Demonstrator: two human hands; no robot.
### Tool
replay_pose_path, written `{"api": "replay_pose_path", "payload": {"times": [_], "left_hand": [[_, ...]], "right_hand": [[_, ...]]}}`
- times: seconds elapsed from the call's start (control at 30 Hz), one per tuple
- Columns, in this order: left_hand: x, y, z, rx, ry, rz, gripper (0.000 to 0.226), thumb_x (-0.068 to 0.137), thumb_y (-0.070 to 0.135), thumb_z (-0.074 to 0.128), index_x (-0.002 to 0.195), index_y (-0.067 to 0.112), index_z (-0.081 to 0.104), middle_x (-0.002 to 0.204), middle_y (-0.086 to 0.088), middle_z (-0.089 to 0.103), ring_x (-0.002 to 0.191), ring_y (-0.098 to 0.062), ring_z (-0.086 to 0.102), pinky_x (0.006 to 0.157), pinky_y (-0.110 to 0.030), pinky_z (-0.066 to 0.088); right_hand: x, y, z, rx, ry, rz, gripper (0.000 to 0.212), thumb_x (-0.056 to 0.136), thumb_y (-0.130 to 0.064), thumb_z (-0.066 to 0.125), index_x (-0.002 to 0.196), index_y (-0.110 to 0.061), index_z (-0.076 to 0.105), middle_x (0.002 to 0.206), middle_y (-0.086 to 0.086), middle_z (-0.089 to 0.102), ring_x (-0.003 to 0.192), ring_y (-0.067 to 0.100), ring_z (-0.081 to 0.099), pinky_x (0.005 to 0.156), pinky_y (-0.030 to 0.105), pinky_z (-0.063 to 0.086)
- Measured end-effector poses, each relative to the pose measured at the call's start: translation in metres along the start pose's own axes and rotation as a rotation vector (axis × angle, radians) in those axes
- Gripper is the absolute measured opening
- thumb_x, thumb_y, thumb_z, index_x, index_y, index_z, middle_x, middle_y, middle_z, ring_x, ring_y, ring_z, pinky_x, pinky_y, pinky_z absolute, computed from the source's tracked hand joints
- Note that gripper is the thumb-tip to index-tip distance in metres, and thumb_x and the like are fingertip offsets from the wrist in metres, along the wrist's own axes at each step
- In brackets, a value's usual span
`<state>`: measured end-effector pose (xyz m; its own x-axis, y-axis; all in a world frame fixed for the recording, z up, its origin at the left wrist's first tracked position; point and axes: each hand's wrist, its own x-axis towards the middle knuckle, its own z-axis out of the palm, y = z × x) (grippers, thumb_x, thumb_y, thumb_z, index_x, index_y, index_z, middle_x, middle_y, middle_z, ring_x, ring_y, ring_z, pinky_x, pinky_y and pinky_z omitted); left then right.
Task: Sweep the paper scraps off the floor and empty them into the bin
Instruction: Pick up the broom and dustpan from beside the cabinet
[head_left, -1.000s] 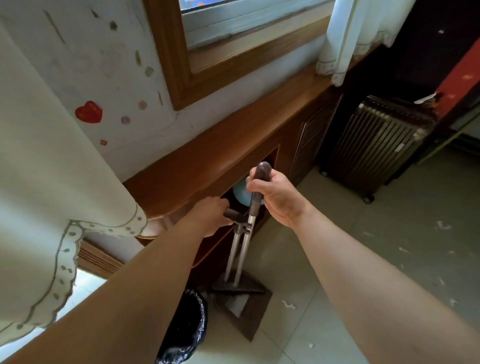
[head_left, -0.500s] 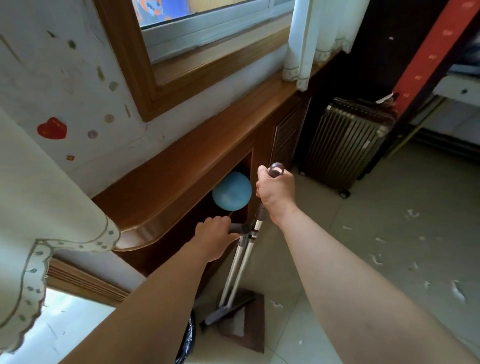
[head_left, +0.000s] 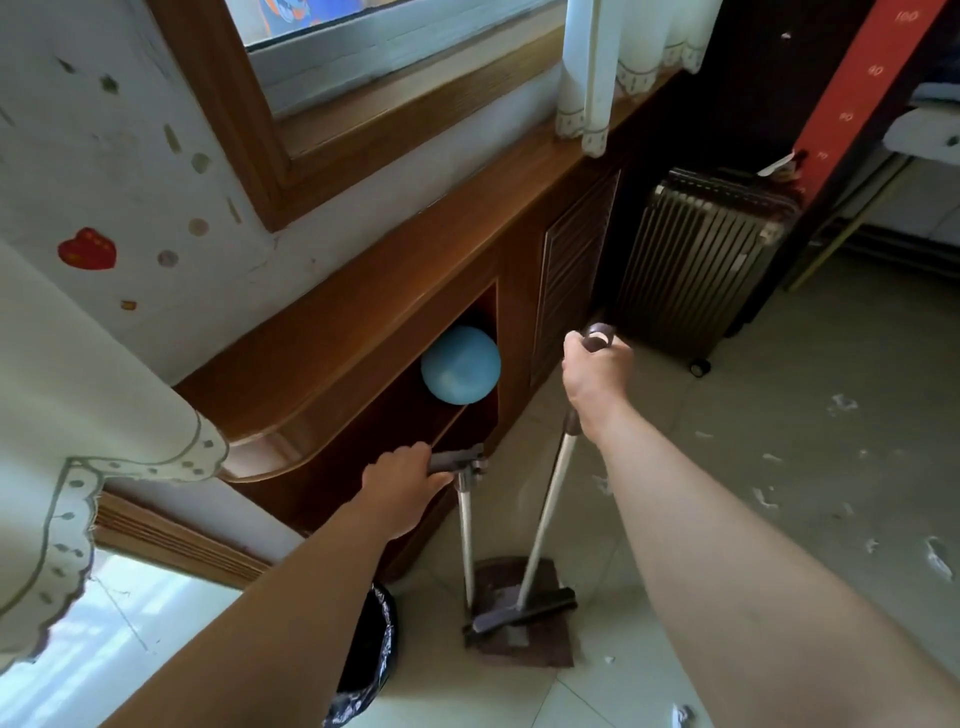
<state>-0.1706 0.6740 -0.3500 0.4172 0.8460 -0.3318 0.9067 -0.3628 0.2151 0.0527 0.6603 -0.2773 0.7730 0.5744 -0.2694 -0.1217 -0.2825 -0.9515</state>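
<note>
Just left of the dustpan (head_left: 545, 649), nearest the camera: the bin (head_left: 371, 654), black liner. Dustpan is on the floor (head_left: 831, 364) with the broom (head_left: 522, 613) head lying across it. Left hand (head_left: 402, 488) grips the dustpan handle. Right hand (head_left: 595, 371) is closed round the top of the broom handle. Scraps (head_left: 763, 496) are scattered right of the dustpan and beyond it, mostly well apart from it.

Step, I'd say: split the tools and start sweeping.
- Lift the broom clear of the dustpan first.
- Carry the dustpan toward the scraps instead of chasing them across the floor.
- Use short, low strokes, since paper likely flutters.
- Keep the dustpan lip flat down.
- Work the far scraps inward first.
</note>
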Motion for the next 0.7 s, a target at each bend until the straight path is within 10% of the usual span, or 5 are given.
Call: {"api": "replay_pose_path", "payload": {"times": [0.43, 0.63, 0.7], "left_hand": [[-0.013, 0.042, -0.004, -0.003, 0.022, 0.05, 0.022, 0.098, 0.046, 0.048, 0.098, 0.024, 0.047, 0.095, 0.0, 0.056, 0.089, -0.022, 0.056, 0.074, -0.036, 0.043], [-0.034, 0.049, -0.024, -0.07, 0.027, 0.089, 0.015, 0.099, 0.037, 0.048, 0.102, 0.023, 0.055, 0.095, 0.0, 0.055, 0.082, -0.02, 0.057, 0.069, -0.035, 0.045], [-0.041, 0.051, -0.031, -0.1, 0.041, 0.067, 0.016, 0.099, 0.032, 0.049, 0.095, 0.018, 0.056, 0.095, -0.001, 0.051, 0.079, -0.019, 0.055, 0.064, -0.031, 0.042]], "right_hand": [[-0.03, -0.015, -0.038, -0.033, -0.081, -0.055, 0.027, 0.088, -0.021, 0.058, 0.064, -0.022, 0.046, 0.059, -0.003, 0.049, 0.055, 0.015, 0.046, 0.061, 0.029, 0.04], [-0.061, -0.046, -0.062, -0.35, -0.226, -0.034, 0.026, 0.084, -0.039, 0.055, 0.091, -0.015, 0.06, 0.091, 0.007, 0.067, 0.087, 0.028, 0.066, 0.084, 0.042, 0.056], [-0.074, -0.059, -0.074, -0.51, -0.228, -0.007, 0.041, 0.085, -0.046, 0.052, 0.109, -0.013, 0.058, 0.099, 0.007, 0.065, 0.083, 0.025, 0.068, 0.069, 0.035, 0.058]]}}
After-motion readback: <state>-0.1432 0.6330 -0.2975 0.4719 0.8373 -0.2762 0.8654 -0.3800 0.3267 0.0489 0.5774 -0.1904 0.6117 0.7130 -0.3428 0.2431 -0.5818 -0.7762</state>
